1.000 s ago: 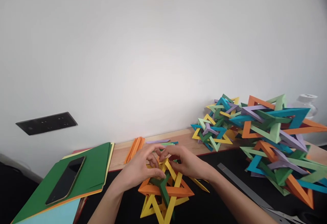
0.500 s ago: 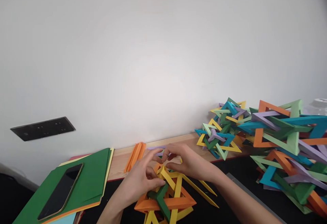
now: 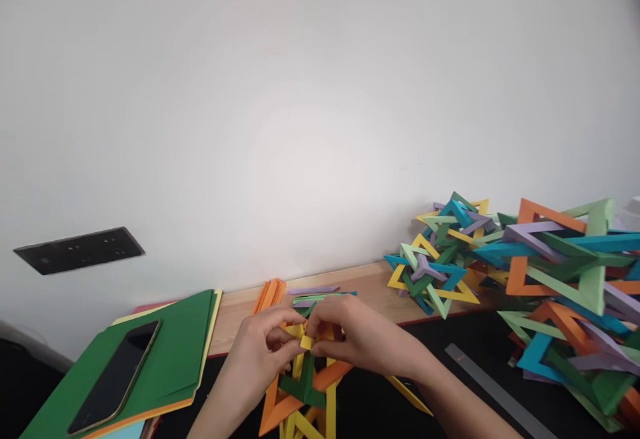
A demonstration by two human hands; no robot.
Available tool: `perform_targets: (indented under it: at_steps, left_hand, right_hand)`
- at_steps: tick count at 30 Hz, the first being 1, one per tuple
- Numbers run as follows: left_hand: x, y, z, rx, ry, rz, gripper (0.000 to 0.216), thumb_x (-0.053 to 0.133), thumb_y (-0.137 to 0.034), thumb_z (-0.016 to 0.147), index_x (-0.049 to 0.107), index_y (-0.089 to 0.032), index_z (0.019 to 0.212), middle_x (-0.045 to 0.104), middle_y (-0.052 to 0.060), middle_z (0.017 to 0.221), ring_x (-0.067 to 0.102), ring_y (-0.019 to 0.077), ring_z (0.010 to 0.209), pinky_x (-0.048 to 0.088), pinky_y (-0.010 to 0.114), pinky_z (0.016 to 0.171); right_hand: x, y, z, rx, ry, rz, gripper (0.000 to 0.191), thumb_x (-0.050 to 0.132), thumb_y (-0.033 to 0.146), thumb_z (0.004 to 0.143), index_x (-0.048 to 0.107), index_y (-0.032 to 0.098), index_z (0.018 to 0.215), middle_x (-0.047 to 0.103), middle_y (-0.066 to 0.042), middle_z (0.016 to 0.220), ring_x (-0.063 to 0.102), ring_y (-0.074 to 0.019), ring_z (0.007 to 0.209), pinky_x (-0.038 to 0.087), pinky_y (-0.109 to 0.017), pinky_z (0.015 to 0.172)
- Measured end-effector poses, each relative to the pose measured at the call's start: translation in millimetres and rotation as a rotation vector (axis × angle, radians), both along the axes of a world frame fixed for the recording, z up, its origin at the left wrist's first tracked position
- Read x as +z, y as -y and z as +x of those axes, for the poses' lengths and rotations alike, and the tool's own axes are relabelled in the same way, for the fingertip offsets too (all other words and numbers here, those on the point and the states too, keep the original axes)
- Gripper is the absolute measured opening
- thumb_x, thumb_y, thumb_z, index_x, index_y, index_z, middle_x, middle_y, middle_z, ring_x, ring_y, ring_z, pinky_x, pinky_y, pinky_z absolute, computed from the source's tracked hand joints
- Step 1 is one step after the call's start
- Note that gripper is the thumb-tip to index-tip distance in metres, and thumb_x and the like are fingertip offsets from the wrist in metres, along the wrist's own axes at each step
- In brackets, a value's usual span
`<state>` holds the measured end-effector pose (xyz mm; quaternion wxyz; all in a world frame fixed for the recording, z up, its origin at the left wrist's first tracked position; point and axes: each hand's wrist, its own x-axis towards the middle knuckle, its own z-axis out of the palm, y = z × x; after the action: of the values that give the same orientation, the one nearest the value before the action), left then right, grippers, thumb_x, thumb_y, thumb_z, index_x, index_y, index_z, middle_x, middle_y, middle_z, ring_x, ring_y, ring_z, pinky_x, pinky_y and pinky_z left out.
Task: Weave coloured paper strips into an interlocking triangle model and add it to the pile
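Both hands work at the top of an origami model [image 3: 306,389] made of interlocked orange, yellow and green folded paper strips, low in the middle of the view. My left hand [image 3: 260,349] is closed, thumb and fingers pinching the model's yellow tip from the left. My right hand [image 3: 357,335] pinches a small yellow folded paper end [image 3: 307,342] from the right, its fingertips almost touching the left ones. The hands hide part of the model's far side. Beside the right forearm lies a loose yellow paper strip [image 3: 411,396].
Several finished multicoloured origami models [image 3: 565,259] are heaped at the right. Orange folded strips [image 3: 269,295] and purple and green strips [image 3: 320,294] lie behind the hands. A phone [image 3: 117,375] rests on green paper [image 3: 185,345] at left. A ruler [image 3: 493,389] lies on the black mat.
The origami model has turned and shifted slightly left. My fingertips, apart from each other before, have come together at its yellow tip. The ruler is now more exposed.
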<state>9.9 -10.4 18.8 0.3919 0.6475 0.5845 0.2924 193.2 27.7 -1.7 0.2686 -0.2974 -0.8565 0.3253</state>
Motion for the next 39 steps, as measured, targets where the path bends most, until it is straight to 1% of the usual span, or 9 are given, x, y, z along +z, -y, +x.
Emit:
perform_targets:
  at_steps: [7,11,13,15,19,23,26,31,39]
  left_hand:
    - [2.6,5.6,-1.3,-0.048,0.028,-0.100,0.022,0.052,-0.014,0.067,0.063,-0.016,0.086,0.062,0.000,0.069,0.053,0.0123,0.050,0.043,0.024,0.051]
    - [7.2,12.6,-0.3,-0.149,-0.061,-0.076,0.020,0.049,-0.010,0.067,0.063,-0.017,0.079,0.056,-0.003,0.057,0.051,0.0119,0.050,0.038,0.022,0.052]
    - [9.1,16.2,-1.2,-0.173,-0.122,-0.054,0.020,0.048,-0.008,0.066,0.063,-0.017,0.077,0.057,-0.003,0.058,0.052,0.0120,0.052,0.038,0.022,0.053]
    - [10.9,18.7,-2.8,-0.182,-0.179,-0.043,0.021,0.049,-0.009,0.066,0.063,-0.018,0.078,0.060,-0.002,0.063,0.056,0.0132,0.056,0.039,0.022,0.054]
    - [13.3,20.4,-6.1,-0.188,-0.191,-0.044,0.020,0.051,-0.011,0.069,0.063,-0.019,0.082,0.064,-0.001,0.070,0.061,0.0153,0.062,0.042,0.022,0.057]
    - [11.3,19.2,-8.7,-0.185,-0.156,-0.028,0.016,0.052,-0.011,0.069,0.062,-0.019,0.079,0.064,0.000,0.075,0.062,0.0157,0.066,0.042,0.022,0.058]
    - [6.8,17.1,-10.9,-0.165,-0.102,-0.056,0.014,0.052,-0.011,0.068,0.059,-0.019,0.078,0.063,0.000,0.077,0.062,0.0157,0.065,0.044,0.023,0.059]
    - [1.2,12.6,-14.4,-0.133,0.000,-0.105,0.014,0.051,-0.010,0.067,0.056,-0.020,0.076,0.060,-0.002,0.072,0.058,0.0135,0.059,0.045,0.023,0.056]
    - [2.4,8.0,-18.3,-0.119,0.056,-0.134,0.011,0.058,-0.015,0.072,0.060,-0.019,0.083,0.062,-0.004,0.059,0.055,0.0122,0.053,0.045,0.024,0.056]
  right_hand:
    - [-4.8,-5.6,-0.8,0.120,-0.022,-0.111,0.011,0.072,0.021,0.073,0.062,0.018,0.077,0.059,0.005,0.063,0.052,-0.0085,0.057,0.033,-0.017,0.050]
    - [-0.7,5.1,0.8,0.153,0.052,0.054,0.009,0.073,0.019,0.071,0.064,0.020,0.075,0.059,0.005,0.064,0.052,-0.0093,0.059,0.031,-0.019,0.053]
    - [-0.8,9.5,-0.3,0.158,0.068,0.160,0.010,0.074,0.023,0.071,0.064,0.021,0.075,0.060,0.004,0.068,0.053,-0.0115,0.065,0.030,-0.020,0.055]
    - [-2.8,10.2,-2.0,0.193,0.061,0.192,0.012,0.073,0.029,0.072,0.064,0.021,0.075,0.060,0.003,0.070,0.052,-0.0120,0.068,0.030,-0.020,0.055]
    - [-7.2,4.2,-4.9,0.236,0.015,0.089,0.016,0.071,0.034,0.075,0.064,0.020,0.077,0.060,0.004,0.071,0.051,-0.0090,0.063,0.031,-0.019,0.054]
    - [-6.8,1.7,-5.5,0.172,-0.039,-0.032,0.022,0.073,0.036,0.073,0.063,0.019,0.082,0.062,0.003,0.074,0.053,-0.0097,0.064,0.032,-0.019,0.054]
    - [-5.8,3.2,-5.4,0.123,-0.066,-0.053,0.019,0.074,0.033,0.072,0.064,0.019,0.081,0.064,0.003,0.076,0.054,-0.0105,0.067,0.034,-0.019,0.058]
    - [-6.7,3.3,-5.5,0.069,-0.050,-0.087,0.020,0.076,0.035,0.068,0.065,0.020,0.077,0.065,0.002,0.080,0.056,-0.0146,0.078,0.036,-0.021,0.063]
    - [-15.4,-0.7,-11.8,0.059,-0.228,-0.334,0.015,0.074,0.025,0.067,0.063,0.018,0.074,0.069,0.000,0.086,0.062,-0.0167,0.080,0.044,-0.026,0.076]
